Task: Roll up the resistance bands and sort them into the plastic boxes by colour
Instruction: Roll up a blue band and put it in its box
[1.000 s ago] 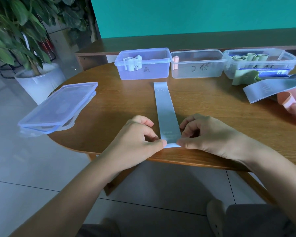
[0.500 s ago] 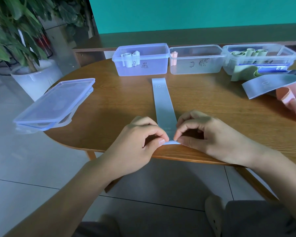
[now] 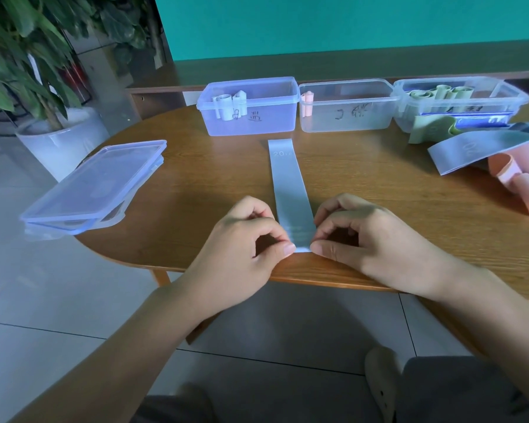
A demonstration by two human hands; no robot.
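Observation:
A pale blue resistance band (image 3: 289, 183) lies flat on the wooden table (image 3: 196, 184), running from the boxes toward me. My left hand (image 3: 242, 248) and my right hand (image 3: 367, 239) pinch its near end at the table's front edge, where a small fold shows. Three clear plastic boxes stand in a row at the back: the left box (image 3: 257, 117) holds pale blue rolls, the middle box (image 3: 348, 114) one pink roll, the right box (image 3: 458, 105) green rolls.
Stacked clear lids (image 3: 95, 187) overhang the table's left edge. Loose bands lie at the right: blue-grey (image 3: 471, 151), pink (image 3: 519, 181) and green (image 3: 431, 129). A potted plant (image 3: 43, 87) stands on the floor at the left.
Both hands have curled their fingers over the band's near end and started turning it over; the view has shifted slightly.

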